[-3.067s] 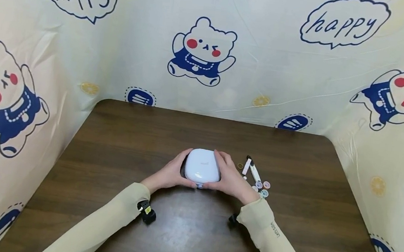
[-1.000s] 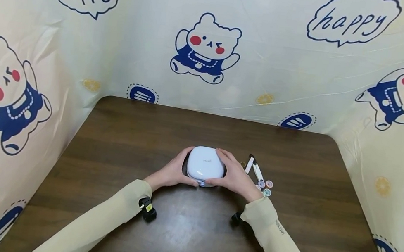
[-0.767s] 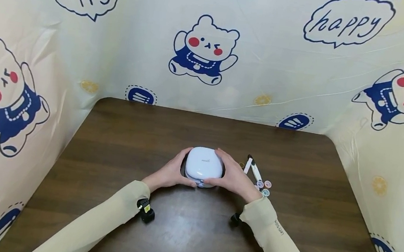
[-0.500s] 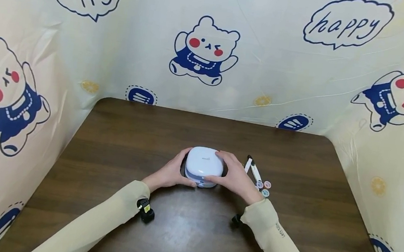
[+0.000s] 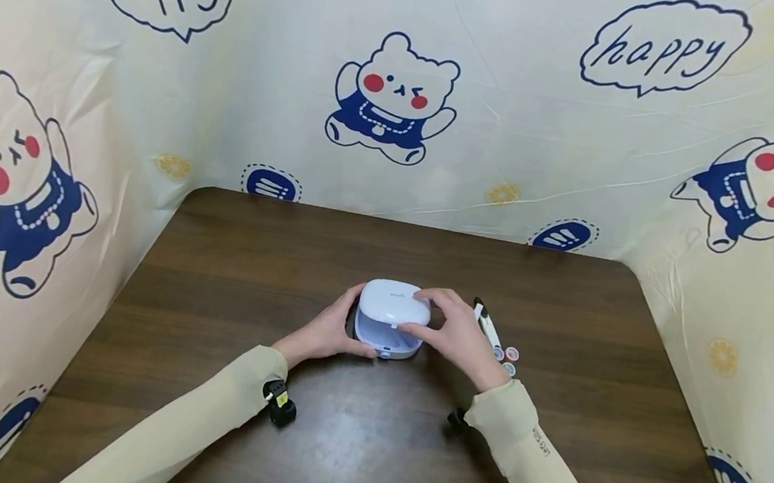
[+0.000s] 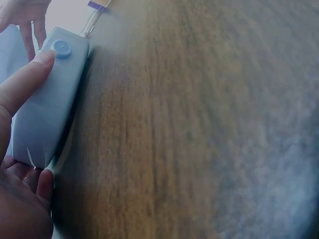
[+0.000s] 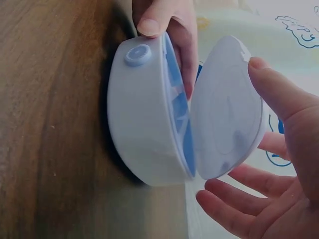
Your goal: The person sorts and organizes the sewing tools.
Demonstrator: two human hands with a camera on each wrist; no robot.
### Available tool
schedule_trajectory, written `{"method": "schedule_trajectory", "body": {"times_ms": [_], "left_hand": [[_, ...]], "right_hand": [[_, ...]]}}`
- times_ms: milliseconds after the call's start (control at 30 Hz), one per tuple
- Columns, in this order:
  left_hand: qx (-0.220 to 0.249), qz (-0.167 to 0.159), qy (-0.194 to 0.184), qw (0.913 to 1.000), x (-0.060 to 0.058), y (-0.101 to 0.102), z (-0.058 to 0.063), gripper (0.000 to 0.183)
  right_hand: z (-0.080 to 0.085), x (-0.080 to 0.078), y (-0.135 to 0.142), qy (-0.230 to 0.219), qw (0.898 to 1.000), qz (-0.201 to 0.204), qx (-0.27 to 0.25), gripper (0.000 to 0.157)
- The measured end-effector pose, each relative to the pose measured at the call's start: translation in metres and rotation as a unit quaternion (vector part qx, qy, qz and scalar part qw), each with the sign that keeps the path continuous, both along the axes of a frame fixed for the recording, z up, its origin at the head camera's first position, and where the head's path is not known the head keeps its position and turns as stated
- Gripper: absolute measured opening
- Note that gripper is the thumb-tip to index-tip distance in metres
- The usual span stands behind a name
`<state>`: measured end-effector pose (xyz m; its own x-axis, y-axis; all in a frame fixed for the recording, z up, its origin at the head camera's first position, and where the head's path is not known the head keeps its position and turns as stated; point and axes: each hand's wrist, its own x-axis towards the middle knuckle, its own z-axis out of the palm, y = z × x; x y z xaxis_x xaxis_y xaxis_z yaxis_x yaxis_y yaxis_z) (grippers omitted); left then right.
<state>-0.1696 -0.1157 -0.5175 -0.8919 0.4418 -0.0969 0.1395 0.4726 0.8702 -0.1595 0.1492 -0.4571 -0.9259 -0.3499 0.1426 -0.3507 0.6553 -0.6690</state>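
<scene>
A small, pale blue-white storage box (image 5: 385, 351) with rounded corners sits on the table, its hinged lid (image 5: 391, 298) raised at the front. My left hand (image 5: 328, 328) grips the base from the left, thumb at the front beside the round button (image 6: 62, 49). On the other side, my right hand (image 5: 458, 336) holds the lid, thumb at its front edge and fingers along its side and back. Through the gap, the right wrist view shows the blue inside (image 7: 183, 127) of the box, with a light divider; most of the interior is hidden.
Right of the box lie a slim white-and-black pen-like stick (image 5: 488, 326) and several small round pieces, one pinkish (image 5: 512, 354) and one teal (image 5: 508, 369). The right hand partly covers this group. A printed cloth (image 5: 290, 87) stands around the dark wooden table (image 5: 250, 246).
The lid was down about a second ago; its front edge has now risen with my right hand, exposing the inside. My left hand has kept its place on the base.
</scene>
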Motion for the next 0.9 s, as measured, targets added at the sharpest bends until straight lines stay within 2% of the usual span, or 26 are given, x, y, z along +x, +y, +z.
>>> {"method": "schedule_trajectory", "body": {"times_ms": [167, 467, 700, 900], "left_hand": [[0.004, -0.007, -0.002, 1.0, 0.0, -0.001, -0.002, 0.126], [0.022, -0.011, -0.003, 0.9997, -0.002, -0.004, -0.003, 0.12], [0.017, -0.009, -0.001, 0.9998, -0.002, -0.004, -0.003, 0.12], [0.008, -0.012, -0.006, 0.9999, 0.0, -0.005, -0.002, 0.121]], "right_hand": [[0.002, 0.0, 0.003, 0.01, 1.0, 0.008, -0.012, 0.044], [0.008, -0.001, 0.005, 0.017, 0.998, 0.028, -0.05, 0.04], [0.011, -0.006, 0.003, 0.013, 0.994, -0.031, -0.101, 0.028], [0.017, -0.011, -0.001, 0.04, 0.988, -0.073, -0.129, 0.022]]}}
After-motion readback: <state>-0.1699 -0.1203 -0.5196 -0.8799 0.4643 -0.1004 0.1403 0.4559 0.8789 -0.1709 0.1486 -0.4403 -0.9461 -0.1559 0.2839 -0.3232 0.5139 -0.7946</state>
